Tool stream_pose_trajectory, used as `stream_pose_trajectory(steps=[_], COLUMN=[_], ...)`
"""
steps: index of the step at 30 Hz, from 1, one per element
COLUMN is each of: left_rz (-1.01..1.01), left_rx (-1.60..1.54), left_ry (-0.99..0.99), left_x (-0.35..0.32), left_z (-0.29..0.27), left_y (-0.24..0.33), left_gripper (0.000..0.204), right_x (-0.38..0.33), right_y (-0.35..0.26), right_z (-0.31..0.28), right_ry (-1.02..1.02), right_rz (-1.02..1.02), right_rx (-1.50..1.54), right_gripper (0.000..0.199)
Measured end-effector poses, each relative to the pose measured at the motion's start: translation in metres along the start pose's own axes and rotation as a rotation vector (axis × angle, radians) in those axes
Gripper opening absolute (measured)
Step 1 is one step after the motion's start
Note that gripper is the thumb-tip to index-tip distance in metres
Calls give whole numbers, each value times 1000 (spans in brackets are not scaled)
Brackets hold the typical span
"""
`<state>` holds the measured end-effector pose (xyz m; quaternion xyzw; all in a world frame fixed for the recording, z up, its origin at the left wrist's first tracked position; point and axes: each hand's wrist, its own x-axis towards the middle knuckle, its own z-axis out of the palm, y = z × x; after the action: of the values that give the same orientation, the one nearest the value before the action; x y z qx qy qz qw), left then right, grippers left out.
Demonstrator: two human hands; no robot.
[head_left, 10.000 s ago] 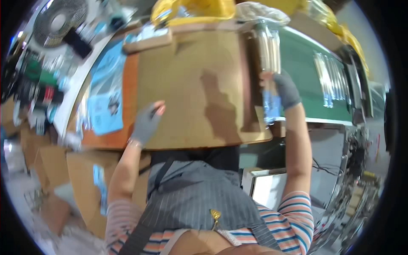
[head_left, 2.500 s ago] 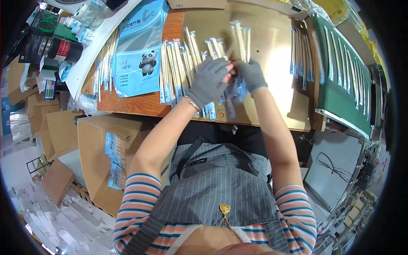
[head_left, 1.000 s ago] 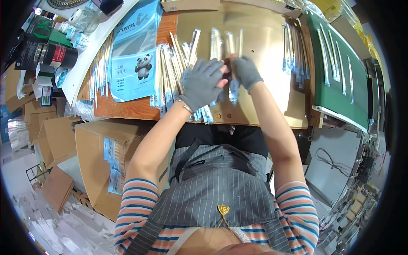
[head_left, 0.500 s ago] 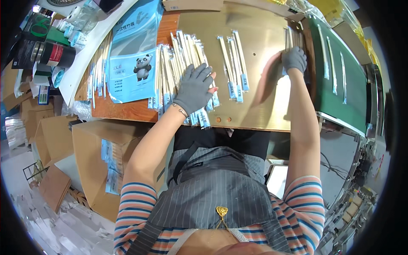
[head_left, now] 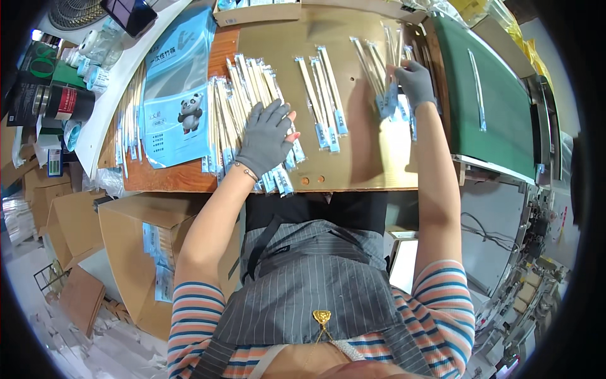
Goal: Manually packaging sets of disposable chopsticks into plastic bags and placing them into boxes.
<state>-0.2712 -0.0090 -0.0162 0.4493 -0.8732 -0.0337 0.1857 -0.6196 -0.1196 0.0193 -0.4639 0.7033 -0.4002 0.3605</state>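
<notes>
My left hand [head_left: 264,139], in a grey glove with bare fingertips, lies flat with fingers slightly apart on a pile of wrapped chopsticks [head_left: 221,117]. The packets are long, clear sleeves with blue ends. My right hand [head_left: 413,84], gloved alike, has its fingers curled on several wrapped chopsticks [head_left: 377,66] at the right of the brass-coloured board [head_left: 353,170]; its grip is partly hidden. Between my hands, a small group of wrapped chopsticks [head_left: 320,95] lies side by side on the board. Left of the pile is a blue bag [head_left: 177,114] with a panda picture.
A green conveyor belt [head_left: 505,126] along the right carries a single wrapped chopstick packet [head_left: 478,91]. At the far edge sits a cardboard tray [head_left: 259,14]. A large carton [head_left: 126,246] stands below the table's left edge. A black bottle [head_left: 63,102] lies at left.
My right hand has come left from the board's right edge, and packets now fan out by its fingers. Fewer packets show on the belt. My left hand stays on the pile; the view has shifted.
</notes>
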Motion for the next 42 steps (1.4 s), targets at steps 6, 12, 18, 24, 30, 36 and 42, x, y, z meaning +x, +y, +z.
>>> stream_pose_trajectory(steps=[6,12,18,24,30,36,42], left_rz=[8,-28,-27,-12,102,122,110], left_rx=[0,12,-71,-197,7,-9,-21], left_ry=[2,-29,24,178,-70,-48,-52], left_x=[-1,-1,6,17,14,13,13], left_z=[1,0,-4,-13,1,0,2], left_y=[-2,-1,4,21,20,17,16], left_gripper=[42,41,43,48,43,42,41], right_x=[-19,-54,-96,-113,-43,-78,-56], right_y=[-17,-54,3,-29,8,41,4], right_z=[6,24,115,122,36,68,22], right_ry=[-66,-104,-110,-99,-43,121,382], right_rz=[95,-18,-338,-343,-277,-441,-360], right_rx=[262,144,-435,-179,-835,-959,-885], right_gripper=[17,11,57,47,65,79,35])
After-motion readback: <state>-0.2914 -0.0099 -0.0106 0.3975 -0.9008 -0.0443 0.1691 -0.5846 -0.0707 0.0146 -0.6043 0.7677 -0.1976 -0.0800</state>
